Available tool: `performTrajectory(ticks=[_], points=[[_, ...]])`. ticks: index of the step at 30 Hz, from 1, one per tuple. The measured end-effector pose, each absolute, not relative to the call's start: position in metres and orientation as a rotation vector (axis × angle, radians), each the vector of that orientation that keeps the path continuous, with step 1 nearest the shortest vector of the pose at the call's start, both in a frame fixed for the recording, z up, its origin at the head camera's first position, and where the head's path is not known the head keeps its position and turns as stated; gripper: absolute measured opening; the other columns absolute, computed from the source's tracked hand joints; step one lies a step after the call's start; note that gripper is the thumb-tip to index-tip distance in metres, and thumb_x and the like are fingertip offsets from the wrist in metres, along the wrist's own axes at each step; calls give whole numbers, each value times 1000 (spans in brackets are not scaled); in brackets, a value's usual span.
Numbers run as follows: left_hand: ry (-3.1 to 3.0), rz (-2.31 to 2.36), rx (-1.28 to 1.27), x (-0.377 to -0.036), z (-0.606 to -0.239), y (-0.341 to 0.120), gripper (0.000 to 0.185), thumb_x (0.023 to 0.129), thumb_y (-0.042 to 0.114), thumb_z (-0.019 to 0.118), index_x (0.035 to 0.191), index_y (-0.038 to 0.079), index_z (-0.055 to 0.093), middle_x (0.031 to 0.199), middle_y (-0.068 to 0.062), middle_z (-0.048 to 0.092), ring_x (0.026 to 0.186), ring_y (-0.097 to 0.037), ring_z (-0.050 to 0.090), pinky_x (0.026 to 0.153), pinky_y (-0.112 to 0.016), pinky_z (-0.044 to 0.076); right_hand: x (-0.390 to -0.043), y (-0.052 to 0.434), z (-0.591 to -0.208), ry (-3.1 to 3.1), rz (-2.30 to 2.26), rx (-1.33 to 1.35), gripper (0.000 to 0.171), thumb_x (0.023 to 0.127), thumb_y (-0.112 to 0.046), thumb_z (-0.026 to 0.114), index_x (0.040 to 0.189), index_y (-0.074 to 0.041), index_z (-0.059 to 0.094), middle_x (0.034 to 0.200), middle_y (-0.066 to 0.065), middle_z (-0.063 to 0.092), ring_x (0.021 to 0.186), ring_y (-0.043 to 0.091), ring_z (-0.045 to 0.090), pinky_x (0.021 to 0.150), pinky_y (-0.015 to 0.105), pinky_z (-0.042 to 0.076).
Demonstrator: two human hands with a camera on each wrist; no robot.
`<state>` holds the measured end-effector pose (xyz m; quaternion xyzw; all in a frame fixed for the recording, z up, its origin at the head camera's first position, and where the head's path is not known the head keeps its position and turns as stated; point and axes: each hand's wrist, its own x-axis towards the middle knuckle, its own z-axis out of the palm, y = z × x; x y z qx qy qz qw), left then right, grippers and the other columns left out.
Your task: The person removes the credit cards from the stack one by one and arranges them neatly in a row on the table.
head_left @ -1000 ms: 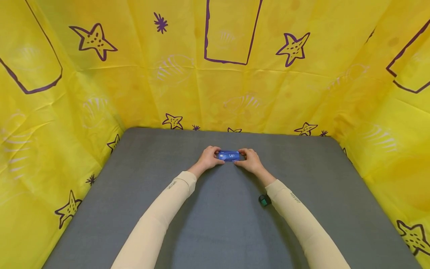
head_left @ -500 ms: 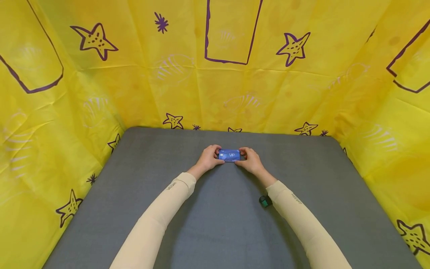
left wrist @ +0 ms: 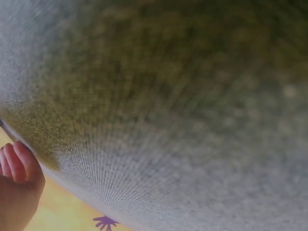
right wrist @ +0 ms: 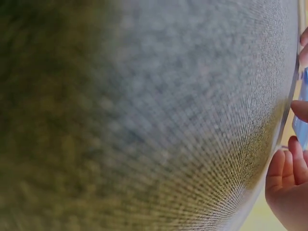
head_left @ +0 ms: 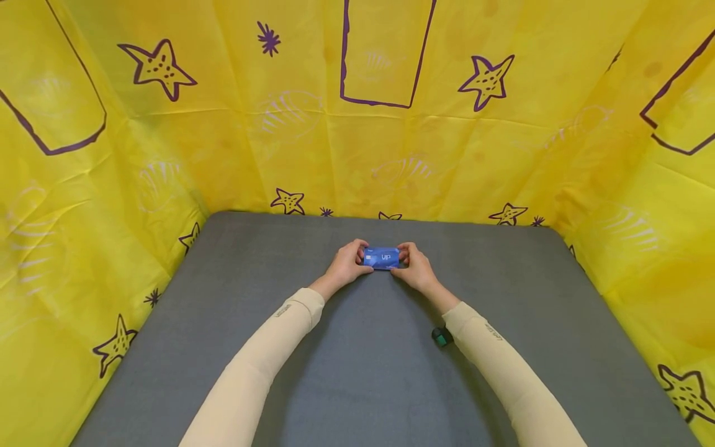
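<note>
A blue card with "VIP" printed in pale letters point(head_left: 382, 258) is held level between both hands near the far side of the grey surface. My left hand point(head_left: 345, 263) pinches its left end, thumb at the lower edge and fingers behind. At the opposite end, my right hand point(head_left: 419, 268) pinches it the same way. The left wrist view catches only part of the left hand point(left wrist: 19, 185) at the lower left. In the right wrist view, the right hand point(right wrist: 291, 187) and a sliver of the card point(right wrist: 300, 129) show at the right edge.
A grey padded surface point(head_left: 357, 360) lies beneath both arms. Yellow cloth with purple starfish drawings point(head_left: 357, 161) walls it at the back and sides. Beneath the right forearm shows a small black-and-green device point(head_left: 442, 337), by the cream sleeve point(head_left: 486, 344).
The card has tipped slightly, so its printed face shows taller to the head camera. Both hands keep their grip at nearly the same place.
</note>
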<state>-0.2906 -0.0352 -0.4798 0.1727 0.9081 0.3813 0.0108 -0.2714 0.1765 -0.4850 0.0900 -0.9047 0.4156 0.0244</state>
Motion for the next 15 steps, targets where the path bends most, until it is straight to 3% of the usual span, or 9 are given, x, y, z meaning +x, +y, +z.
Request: performTrajectory(ticks=[15], points=[[2850,1200,557,-274,-476,-54,56,78,18,84,125,8,55,94,-4,55,85,-18,52,77,-32,45,-259,166,-481,-2785,1318,362,60,75,-3,81,125,-1,48,103,15,61,94,29,54,87,40,44]])
